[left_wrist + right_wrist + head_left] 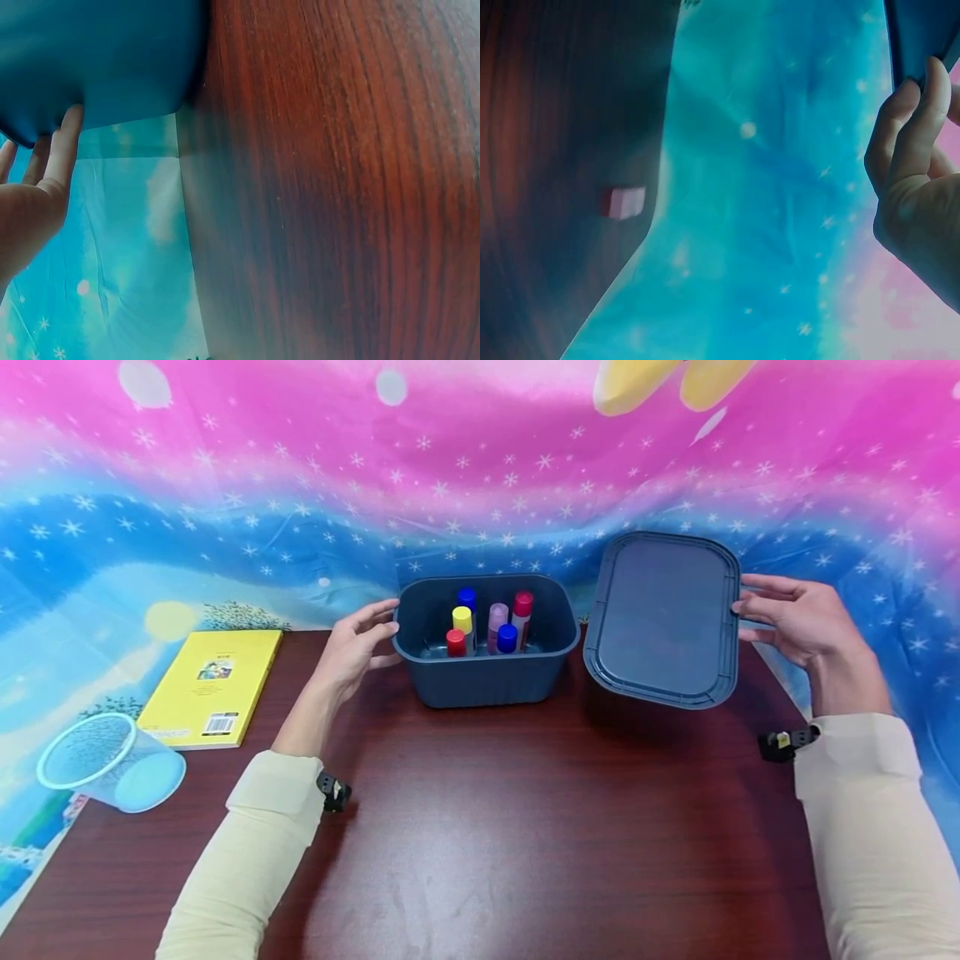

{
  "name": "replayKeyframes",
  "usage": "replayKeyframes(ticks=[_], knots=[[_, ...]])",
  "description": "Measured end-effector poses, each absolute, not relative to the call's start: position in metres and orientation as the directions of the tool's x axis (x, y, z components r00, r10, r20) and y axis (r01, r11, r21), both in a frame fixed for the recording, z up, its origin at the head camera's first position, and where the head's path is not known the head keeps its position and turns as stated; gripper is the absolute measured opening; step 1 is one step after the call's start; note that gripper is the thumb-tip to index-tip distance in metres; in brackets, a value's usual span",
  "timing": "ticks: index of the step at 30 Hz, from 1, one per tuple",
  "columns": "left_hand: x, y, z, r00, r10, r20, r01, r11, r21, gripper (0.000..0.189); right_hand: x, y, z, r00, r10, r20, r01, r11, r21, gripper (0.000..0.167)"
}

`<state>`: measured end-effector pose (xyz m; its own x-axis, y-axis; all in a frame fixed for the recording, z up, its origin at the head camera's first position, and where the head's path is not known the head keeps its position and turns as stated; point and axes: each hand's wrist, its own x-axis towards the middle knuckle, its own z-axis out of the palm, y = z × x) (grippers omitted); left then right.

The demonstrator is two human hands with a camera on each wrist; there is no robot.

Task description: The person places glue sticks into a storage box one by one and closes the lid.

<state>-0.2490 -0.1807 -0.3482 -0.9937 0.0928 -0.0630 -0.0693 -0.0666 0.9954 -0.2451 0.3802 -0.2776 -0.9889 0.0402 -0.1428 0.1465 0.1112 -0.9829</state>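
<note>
A dark blue-grey plastic storage box (483, 681) stands open on the table. Inside are several upright tubes with coloured caps, among them a yellow-capped tube (462, 621), a lilac one (498, 620) and a red-capped one (522, 610). My left hand (347, 647) touches the left end of the box near its rim, and the left wrist view shows its fairly straight fingers (67, 146) against the outer wall. To the right of the box, my right hand (806, 622) pinches the right edge of the matching lid (667, 614), which is raised and tilted above the table.
At the left lie a yellow book (213, 685) and a light blue mesh basket (112, 764) on its side. A small pinkish block (625, 202) sits on the dark wooden table (525, 827) near its edge. A patterned cloth (480, 485) hangs behind.
</note>
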Motion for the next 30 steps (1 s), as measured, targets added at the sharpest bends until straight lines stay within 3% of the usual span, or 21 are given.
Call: replayKeyframes(ticks=[6, 11, 16, 20, 23, 27, 30], knots=[[-0.252, -0.183, -0.348, -0.997, 0.076, -0.007, -0.003, 0.046, 0.999, 0.05, -0.244, 0.355, -0.266, -0.992, 0.07, -0.105, 0.107, 0.03, -0.994, 0.071], [-0.251, -0.183, -0.346, -0.981, -0.059, 0.185, 0.166, 0.241, 0.956, 0.051, -0.245, 0.328, -0.26, -0.995, 0.075, -0.064, 0.053, -0.138, -0.989, 0.056], [-0.247, -0.173, -0.339, -0.838, -0.187, 0.513, 0.43, 0.355, 0.83, 0.034, -0.245, 0.302, -0.259, -0.996, 0.065, -0.054, 0.043, -0.161, -0.986, 0.06], [-0.24, -0.157, -0.328, -0.743, -0.128, 0.657, 0.568, 0.399, 0.72, 0.026, -0.244, 0.283, -0.259, -0.997, 0.061, -0.048, 0.04, -0.129, -0.991, 0.064], [-0.235, -0.145, -0.319, -0.787, -0.039, 0.616, 0.56, 0.376, 0.738, 0.028, -0.245, 0.269, -0.26, -0.998, 0.059, -0.027, 0.019, -0.139, -0.99, 0.059], [-0.227, -0.133, -0.31, -0.891, 0.07, 0.449, 0.444, 0.341, 0.828, 0.034, -0.245, 0.252, -0.262, -0.998, 0.057, -0.004, -0.006, -0.169, -0.986, 0.053], [-0.225, -0.127, -0.308, -0.925, 0.127, 0.357, 0.379, 0.334, 0.863, 0.038, -0.245, 0.241, -0.265, -0.998, 0.057, 0.005, -0.016, -0.187, -0.982, 0.051]])
